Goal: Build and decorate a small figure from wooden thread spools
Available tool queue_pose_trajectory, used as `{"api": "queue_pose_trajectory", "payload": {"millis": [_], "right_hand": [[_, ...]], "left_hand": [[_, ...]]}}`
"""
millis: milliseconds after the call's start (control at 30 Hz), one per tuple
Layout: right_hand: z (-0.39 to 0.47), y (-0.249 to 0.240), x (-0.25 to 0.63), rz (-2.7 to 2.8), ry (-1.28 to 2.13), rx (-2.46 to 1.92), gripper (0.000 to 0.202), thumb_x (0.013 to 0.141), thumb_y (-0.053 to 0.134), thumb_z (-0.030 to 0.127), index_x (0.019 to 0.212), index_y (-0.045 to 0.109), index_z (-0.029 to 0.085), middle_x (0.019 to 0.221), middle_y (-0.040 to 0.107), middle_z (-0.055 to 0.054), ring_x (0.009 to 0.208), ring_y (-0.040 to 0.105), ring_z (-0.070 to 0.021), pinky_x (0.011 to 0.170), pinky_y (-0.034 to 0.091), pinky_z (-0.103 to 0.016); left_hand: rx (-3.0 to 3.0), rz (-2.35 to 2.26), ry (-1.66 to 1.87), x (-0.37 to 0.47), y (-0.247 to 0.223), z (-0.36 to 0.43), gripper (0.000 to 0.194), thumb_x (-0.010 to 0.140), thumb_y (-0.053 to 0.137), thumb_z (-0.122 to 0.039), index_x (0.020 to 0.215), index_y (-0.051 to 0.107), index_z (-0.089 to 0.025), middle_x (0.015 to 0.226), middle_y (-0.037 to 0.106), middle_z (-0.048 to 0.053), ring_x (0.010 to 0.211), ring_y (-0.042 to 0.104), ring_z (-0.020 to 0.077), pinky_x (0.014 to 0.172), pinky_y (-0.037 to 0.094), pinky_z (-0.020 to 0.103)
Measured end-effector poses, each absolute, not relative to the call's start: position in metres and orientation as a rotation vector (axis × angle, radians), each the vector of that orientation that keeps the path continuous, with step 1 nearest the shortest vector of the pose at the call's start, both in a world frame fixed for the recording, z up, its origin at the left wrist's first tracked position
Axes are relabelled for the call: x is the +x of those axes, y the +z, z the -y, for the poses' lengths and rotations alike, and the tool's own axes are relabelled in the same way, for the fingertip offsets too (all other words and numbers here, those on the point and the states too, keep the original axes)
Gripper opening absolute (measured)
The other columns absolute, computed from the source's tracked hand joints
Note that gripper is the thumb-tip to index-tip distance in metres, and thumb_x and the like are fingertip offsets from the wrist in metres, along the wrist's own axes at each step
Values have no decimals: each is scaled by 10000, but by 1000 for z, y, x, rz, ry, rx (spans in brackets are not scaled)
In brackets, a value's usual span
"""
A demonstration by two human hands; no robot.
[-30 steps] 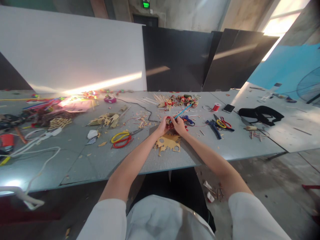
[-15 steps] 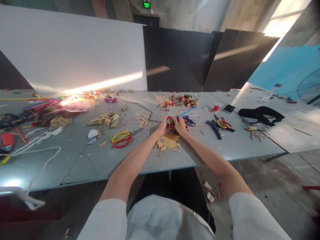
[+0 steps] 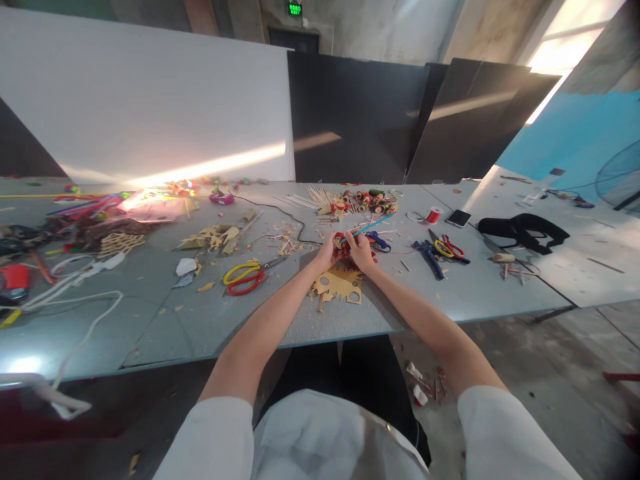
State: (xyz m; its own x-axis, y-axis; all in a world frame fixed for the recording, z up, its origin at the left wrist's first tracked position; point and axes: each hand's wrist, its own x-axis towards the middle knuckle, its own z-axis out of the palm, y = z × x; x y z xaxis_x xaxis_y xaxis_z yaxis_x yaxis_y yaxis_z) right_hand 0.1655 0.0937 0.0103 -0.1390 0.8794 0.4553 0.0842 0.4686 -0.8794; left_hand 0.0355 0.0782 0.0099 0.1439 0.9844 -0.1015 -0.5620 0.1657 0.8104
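Note:
My left hand (image 3: pixel 327 255) is closed around a small red-and-tan piece (image 3: pixel 339 237), mostly hidden by the fingers. In my right hand (image 3: pixel 361 253) is a slim blue pencil (image 3: pixel 375 225), slanting up to the right; its lower tip is at the red piece and hard to see. Both hands meet just above a tan cardboard sheet (image 3: pixel 341 285) with round holes and jagged edges. A blue glue gun (image 3: pixel 379 243) lies right beside my right hand. Behind the hands sits a pile of small red-and-green rolls (image 3: pixel 370 200) with thin wooden sticks (image 3: pixel 320 197).
Yellow-and-red-handled scissors (image 3: pixel 243 277) lie to the left, near cardboard scraps (image 3: pixel 213 239). On the right are blue pliers (image 3: pixel 430 258), another pair of scissors (image 3: pixel 449 247), a red thread spool (image 3: pixel 434 215), a phone (image 3: pixel 458 218) and a black cap-like item (image 3: pixel 523 230). Dark boards (image 3: pixel 350 120) stand behind.

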Motion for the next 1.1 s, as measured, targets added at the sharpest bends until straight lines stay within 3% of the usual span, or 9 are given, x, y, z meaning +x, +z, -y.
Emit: {"api": "queue_pose_trajectory", "payload": {"millis": [167,533,900,1100], "right_hand": [[-95,9,166,1576,860,-854,541,921,603,797,952,581,257,718,679,-15,598,635,-209,583,567,-345],[-100,2,166,1604,891,-834,528,931,594,782,1004,573,260,739,665,9,563,610,-181,560,547,-318],[-99,4,166,1651,822,-861,589,900,609,817,960,638,231,761,715,-36,632,664,-206,601,573,-326],[-100,1,165,1621,836,-887,625,888,587,851,948,626,230,743,703,-27,621,654,-201,588,556,-317]], "left_hand": [[677,-761,1266,35,9,-79,479,1026,518,-519,668,603,-212,570,601,26,476,554,135,548,494,259],[725,-773,1264,36,10,-78,544,1088,349,-423,659,603,-204,560,590,20,461,533,120,542,487,249],[681,-780,1267,36,9,-79,488,1052,470,-493,682,611,-208,548,588,19,466,540,133,535,475,254],[712,-742,1271,36,5,-82,486,1052,444,-476,682,606,-205,556,590,19,471,540,135,536,475,255]]}}
